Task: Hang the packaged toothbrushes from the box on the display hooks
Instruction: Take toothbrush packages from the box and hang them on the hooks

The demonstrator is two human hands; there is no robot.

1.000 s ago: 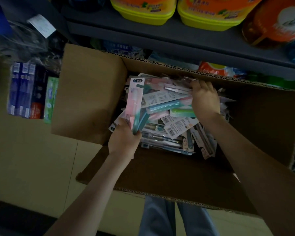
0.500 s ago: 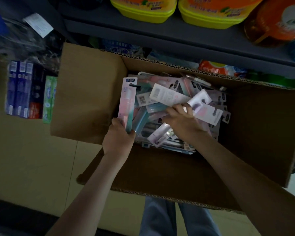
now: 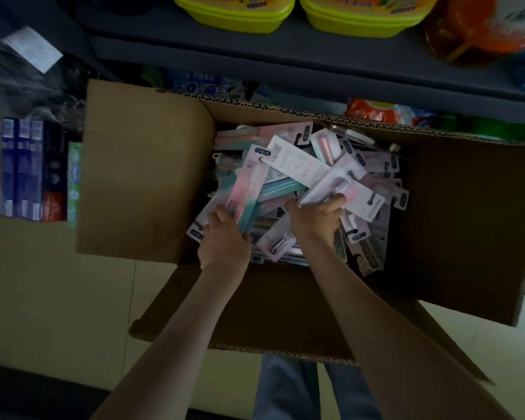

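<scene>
Over the box (image 3: 146, 177), the left hand (image 3: 223, 241) grips a pink pack (image 3: 250, 180) and the right hand (image 3: 315, 219) pinches several toothbrush packs (image 3: 300, 165): light, stiff, probably slick cards, best held by the lower edge.

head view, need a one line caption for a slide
Over the open cardboard box, left hand grips a pink-and-teal toothbrush pack, right hand pinches a fan of pale packs.
</scene>
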